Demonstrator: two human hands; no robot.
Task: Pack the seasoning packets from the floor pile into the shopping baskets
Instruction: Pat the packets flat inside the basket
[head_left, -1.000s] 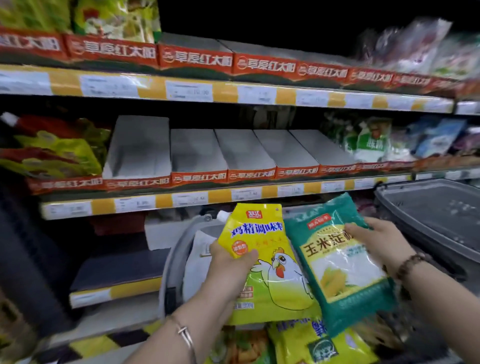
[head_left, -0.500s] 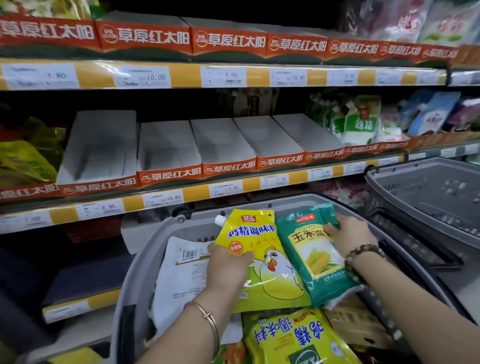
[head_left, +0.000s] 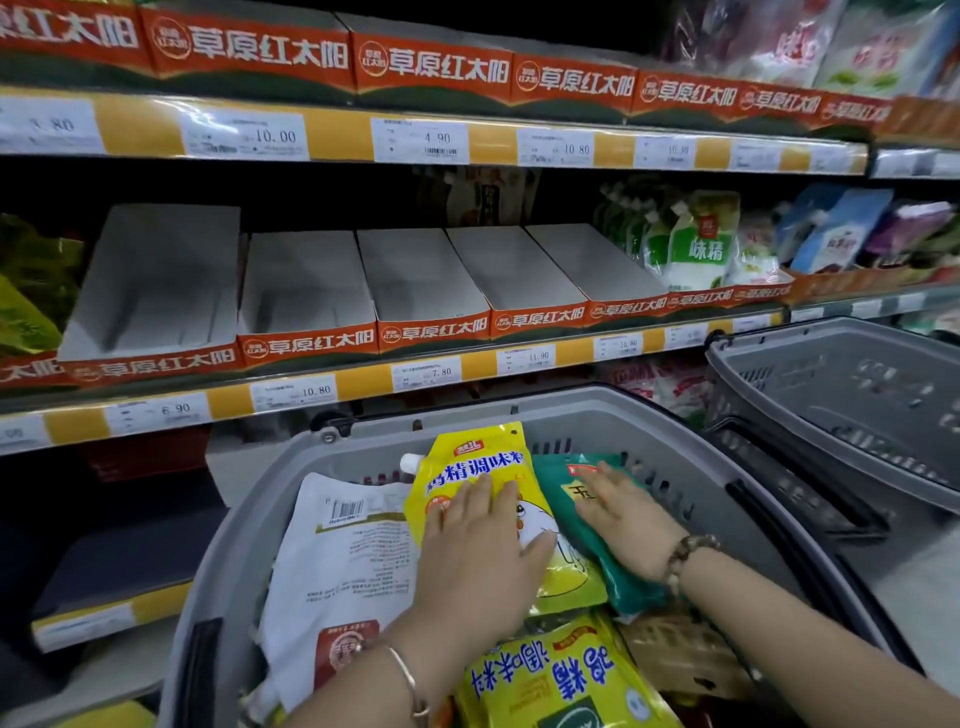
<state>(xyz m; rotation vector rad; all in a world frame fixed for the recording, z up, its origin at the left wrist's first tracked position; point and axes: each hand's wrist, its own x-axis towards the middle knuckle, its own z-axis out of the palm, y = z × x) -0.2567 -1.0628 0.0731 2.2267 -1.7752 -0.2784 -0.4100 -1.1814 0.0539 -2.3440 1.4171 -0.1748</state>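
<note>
A grey shopping basket (head_left: 467, 421) fills the lower middle of the head view. Inside it lies a yellow chicken-seasoning pouch (head_left: 478, 462) with a white spout, and my left hand (head_left: 478, 551) presses flat on it with straight fingers. Beside it on the right lies a green corn-starch packet (head_left: 566, 499), with my right hand (head_left: 623, 519) flat on top of it. A white packet (head_left: 343, 551) showing its barcode side lies at the basket's left. Another yellow packet (head_left: 561, 675) lies nearer me.
A second grey basket (head_left: 841, 384) stands at the right, beside the first. Behind both run shop shelves with several white display trays (head_left: 311, 280) fronted by red labels, and bagged goods (head_left: 701, 244) further right. Yellow price rails edge each shelf.
Both hands carried the yellow pouch and the green packet down into the basket. They held the packets upright before; now the packets lie flat and the hands press on top.
</note>
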